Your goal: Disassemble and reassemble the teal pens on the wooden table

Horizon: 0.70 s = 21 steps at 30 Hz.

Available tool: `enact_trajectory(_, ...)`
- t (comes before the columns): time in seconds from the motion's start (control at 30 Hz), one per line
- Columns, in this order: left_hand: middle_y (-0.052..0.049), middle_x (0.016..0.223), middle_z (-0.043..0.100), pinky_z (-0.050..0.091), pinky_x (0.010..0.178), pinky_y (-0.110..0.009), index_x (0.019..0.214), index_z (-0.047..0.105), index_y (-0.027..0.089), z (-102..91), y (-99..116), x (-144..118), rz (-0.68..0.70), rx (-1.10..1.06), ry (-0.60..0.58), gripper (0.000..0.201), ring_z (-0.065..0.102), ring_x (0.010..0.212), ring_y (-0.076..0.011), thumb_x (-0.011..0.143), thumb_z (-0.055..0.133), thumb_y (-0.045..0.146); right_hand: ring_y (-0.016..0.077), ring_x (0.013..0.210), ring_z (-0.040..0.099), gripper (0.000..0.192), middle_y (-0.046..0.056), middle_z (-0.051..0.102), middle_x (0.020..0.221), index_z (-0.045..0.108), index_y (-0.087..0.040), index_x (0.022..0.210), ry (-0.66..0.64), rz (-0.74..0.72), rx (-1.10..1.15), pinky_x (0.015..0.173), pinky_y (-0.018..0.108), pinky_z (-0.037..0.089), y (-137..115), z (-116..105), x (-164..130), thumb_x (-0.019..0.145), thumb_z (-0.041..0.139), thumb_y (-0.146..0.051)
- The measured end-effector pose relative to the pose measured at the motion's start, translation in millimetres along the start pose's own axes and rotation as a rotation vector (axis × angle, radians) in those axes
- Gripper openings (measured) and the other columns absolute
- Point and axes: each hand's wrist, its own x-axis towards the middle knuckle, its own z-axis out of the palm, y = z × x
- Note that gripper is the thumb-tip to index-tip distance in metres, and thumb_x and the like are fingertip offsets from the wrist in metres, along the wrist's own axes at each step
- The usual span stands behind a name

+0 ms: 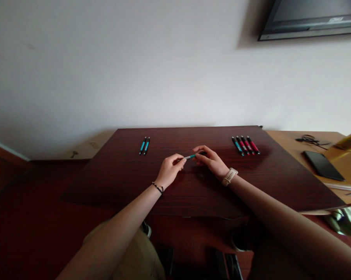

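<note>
Between my two hands, above the middle of the dark wooden table point(128, 175), is a teal pen point(190, 157) held roughly level. My left hand point(171, 169) pinches its left end between thumb and fingertips. Around its right end, the thumb and fingers of my right hand point(211, 160) are closed, hiding that tip. To the left, two blue pens point(144, 146) with black ends lie side by side on the table. On the right lies a row of pens, a blue pen point(237, 146) beside several pink-red pens point(248, 145).
A lighter wooden table point(292, 147) adjoins on the right, bearing a black phone-like slab point(323, 165), a coiled black cable point(311, 140) and a yellow item point(349, 142). A screen point(312, 21) hangs on the wall at upper right. Shoes show below the tables.
</note>
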Motion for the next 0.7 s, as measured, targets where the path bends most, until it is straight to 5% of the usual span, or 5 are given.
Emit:
enact_trajectory(0.47,-0.001,0.078,0.068,0.045,0.067,-0.025,0.095,0.075,0.017,-1.9,8,0,0.051,0.077,-0.043,0.028,0.059,0.069,-0.0144,0.095,0.064,0.043,0.0140,0.078,0.064,0.041,0.008,0.063,0.124,0.055,-0.024,0.130,-0.204,-0.058,-0.004,0.075,0.032,0.057,-6,18,-9,0.093,0.069,-0.038)
enact_trajectory(0.7,-0.001,0.076,0.067,0.045,0.068,-0.026,0.095,0.074,0.017,-2.3,7,1,0.056,0.096,-0.040,0.030,0.059,0.070,-0.0151,0.097,0.062,0.044,0.0145,0.079,0.065,0.042,0.008,0.063,0.123,0.054,-0.023,0.131,-0.206,-0.076,-0.021,0.076,0.034,0.058,-7,17,-9,0.094,0.068,-0.038)
